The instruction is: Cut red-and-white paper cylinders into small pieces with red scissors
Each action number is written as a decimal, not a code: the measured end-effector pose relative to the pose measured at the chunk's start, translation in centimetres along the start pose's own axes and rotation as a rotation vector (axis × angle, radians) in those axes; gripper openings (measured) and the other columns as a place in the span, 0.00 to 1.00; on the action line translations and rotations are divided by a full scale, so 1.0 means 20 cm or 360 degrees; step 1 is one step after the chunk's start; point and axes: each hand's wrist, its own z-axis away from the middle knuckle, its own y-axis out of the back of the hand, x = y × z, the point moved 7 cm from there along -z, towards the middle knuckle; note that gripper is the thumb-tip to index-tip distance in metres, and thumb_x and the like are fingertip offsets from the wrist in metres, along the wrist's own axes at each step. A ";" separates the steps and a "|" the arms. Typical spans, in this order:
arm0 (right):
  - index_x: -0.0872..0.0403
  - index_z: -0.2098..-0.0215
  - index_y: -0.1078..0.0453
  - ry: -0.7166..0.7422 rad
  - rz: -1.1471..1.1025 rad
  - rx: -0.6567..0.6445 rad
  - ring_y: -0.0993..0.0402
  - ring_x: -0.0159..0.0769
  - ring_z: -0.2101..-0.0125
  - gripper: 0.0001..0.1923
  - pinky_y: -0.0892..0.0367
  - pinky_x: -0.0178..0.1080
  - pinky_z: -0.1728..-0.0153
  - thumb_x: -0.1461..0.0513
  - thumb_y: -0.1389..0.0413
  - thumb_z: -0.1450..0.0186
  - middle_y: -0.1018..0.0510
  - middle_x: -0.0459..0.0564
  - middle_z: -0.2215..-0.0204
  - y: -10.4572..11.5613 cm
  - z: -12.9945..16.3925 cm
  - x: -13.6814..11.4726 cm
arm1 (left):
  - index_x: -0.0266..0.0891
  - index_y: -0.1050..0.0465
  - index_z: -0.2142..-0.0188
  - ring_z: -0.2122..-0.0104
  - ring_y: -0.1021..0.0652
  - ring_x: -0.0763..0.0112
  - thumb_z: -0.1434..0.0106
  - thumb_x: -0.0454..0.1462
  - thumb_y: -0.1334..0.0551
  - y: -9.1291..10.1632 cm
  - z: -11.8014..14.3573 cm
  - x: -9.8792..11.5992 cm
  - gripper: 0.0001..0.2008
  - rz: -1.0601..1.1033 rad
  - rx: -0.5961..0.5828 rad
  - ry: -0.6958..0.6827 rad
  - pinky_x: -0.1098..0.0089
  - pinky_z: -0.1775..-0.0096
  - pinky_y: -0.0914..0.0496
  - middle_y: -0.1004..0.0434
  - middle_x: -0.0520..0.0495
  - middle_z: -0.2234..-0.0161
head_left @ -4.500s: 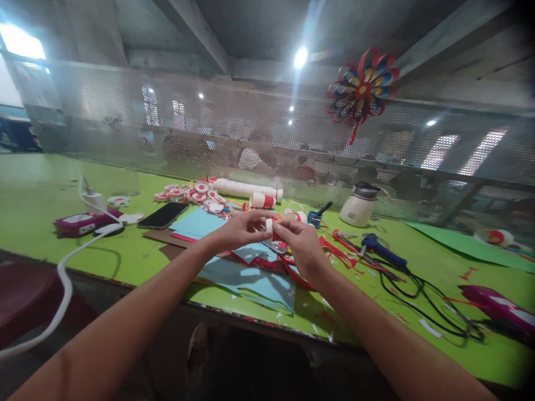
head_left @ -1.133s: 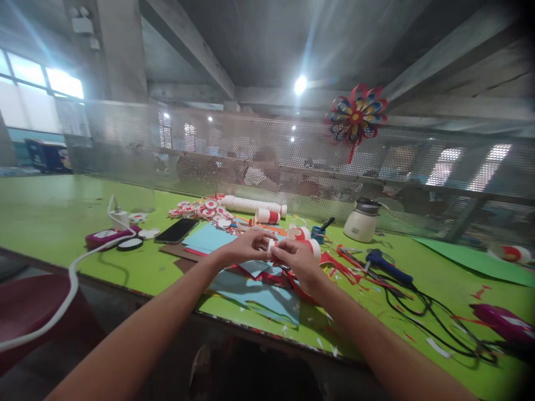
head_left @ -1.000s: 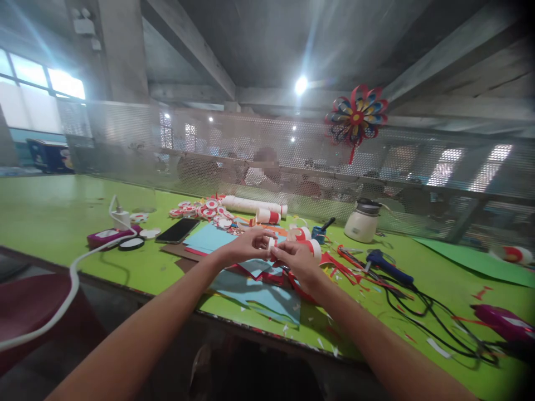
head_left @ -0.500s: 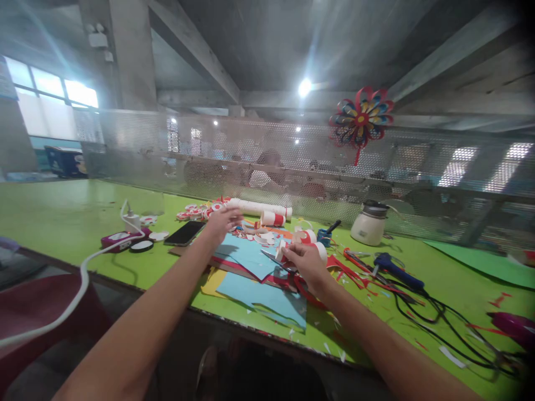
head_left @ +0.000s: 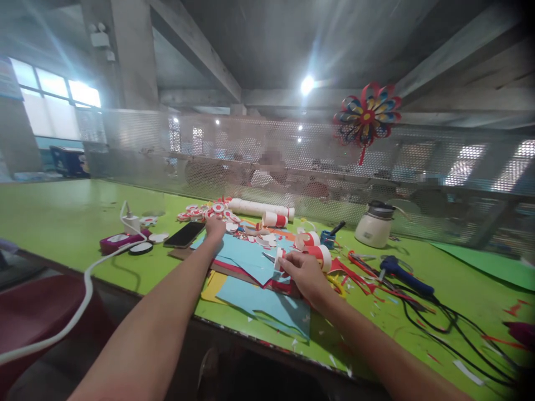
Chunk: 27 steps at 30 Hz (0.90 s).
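**Paper work at the green table**

On the table (head_left: 62, 223), blue paper sheets (head_left: 251, 259) lie near the front edge. The left hand (head_left: 215, 227), fingers curled, reaches the far paper discs (head_left: 217, 208). The right hand (head_left: 301, 271) pinches a small white paper strip (head_left: 277, 259): light, flimsy, best held by its edges.

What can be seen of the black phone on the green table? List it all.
The black phone is a flat, dark rectangular slab with a glossy, unlit face, lying face up and flat on the green table. It sits at an angle, its long side running from near left to far right. The left hand reaches just to its right, close to its far corner; contact cannot be told. A white round disc lies just to its left, and blue paper sheets lie to its right.
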 end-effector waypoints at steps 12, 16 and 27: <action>0.55 0.80 0.34 0.0142 0.0187 -0.0099 0.38 0.31 0.79 0.11 0.42 0.34 0.76 0.60 0.48 0.41 0.32 0.44 0.82 -0.07 0.05 -0.05 | 0.33 0.27 0.58 0.55 0.27 0.55 0.46 0.32 0.44 -0.13 -0.02 -0.01 0.15 -0.0340 -0.0124 -0.0239 0.66 0.55 0.37 0.25 0.35 0.58; 0.55 0.79 0.33 0.0187 0.0201 -0.0116 0.36 0.32 0.78 0.10 0.41 0.35 0.75 0.62 0.48 0.41 0.30 0.46 0.81 -0.09 0.06 -0.07 | 0.32 0.27 0.59 0.55 0.27 0.55 0.48 0.28 0.43 -0.13 -0.03 -0.03 0.16 -0.0298 -0.0115 -0.0206 0.66 0.56 0.36 0.25 0.34 0.58; 0.54 0.82 0.35 0.0282 0.0371 -0.0053 0.38 0.31 0.79 0.12 0.42 0.35 0.74 0.61 0.47 0.40 0.29 0.45 0.82 -0.07 0.05 -0.06 | 0.35 0.34 0.53 0.57 0.28 0.63 0.40 0.38 0.42 -0.01 -0.04 -0.09 0.16 0.0170 0.0001 0.0116 0.60 0.58 0.32 0.32 0.41 0.54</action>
